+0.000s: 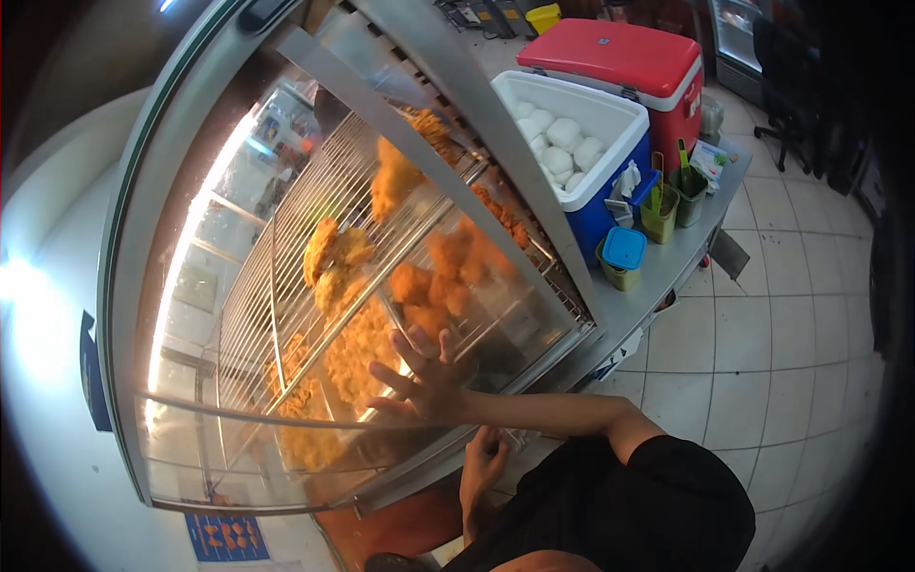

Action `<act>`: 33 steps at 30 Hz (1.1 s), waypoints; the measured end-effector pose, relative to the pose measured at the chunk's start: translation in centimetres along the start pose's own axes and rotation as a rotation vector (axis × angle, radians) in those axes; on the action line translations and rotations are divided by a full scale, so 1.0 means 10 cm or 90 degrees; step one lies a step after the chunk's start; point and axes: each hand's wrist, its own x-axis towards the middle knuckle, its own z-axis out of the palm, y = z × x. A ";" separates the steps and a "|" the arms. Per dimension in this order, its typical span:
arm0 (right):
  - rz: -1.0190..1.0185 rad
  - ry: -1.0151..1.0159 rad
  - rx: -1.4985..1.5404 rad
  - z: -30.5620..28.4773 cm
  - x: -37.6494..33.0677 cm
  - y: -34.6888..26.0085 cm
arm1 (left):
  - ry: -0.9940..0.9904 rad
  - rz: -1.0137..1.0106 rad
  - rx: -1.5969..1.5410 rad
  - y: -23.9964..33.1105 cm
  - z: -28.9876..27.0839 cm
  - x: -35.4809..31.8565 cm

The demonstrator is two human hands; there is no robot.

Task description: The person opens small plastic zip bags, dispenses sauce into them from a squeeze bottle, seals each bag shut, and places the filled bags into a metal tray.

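Note:
My right hand is spread, fingers apart, at the side of a lit glass display cabinet. I cannot tell whether the fingers touch the pane. Closer to my body, below the right forearm, my left hand is curled closed near the cabinet's lower edge. What it holds, if anything, is hidden. Behind the glass, pieces of golden fried food lie on a wire rack. Rounder, redder fried pieces sit to their right. More fried pieces are farther back.
Right of the cabinet, a metal table bears a blue open cooler full of white rounded items and a red lidded cooler. Nearer are a blue-lidded tub and green containers with utensils. An office chair stands on the tiled floor.

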 end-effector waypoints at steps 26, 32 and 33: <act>0.650 -0.431 0.354 -1.97 -1.69 0.17 | 0.158 -0.086 -0.082 0.13 0.58 -0.87; 0.273 -0.420 0.133 -2.11 -1.91 0.67 | 0.259 -0.109 -0.107 0.20 1.18 -1.57; 0.378 -0.591 0.154 -2.15 -1.62 0.74 | 0.296 -0.110 -0.088 0.26 1.29 -1.88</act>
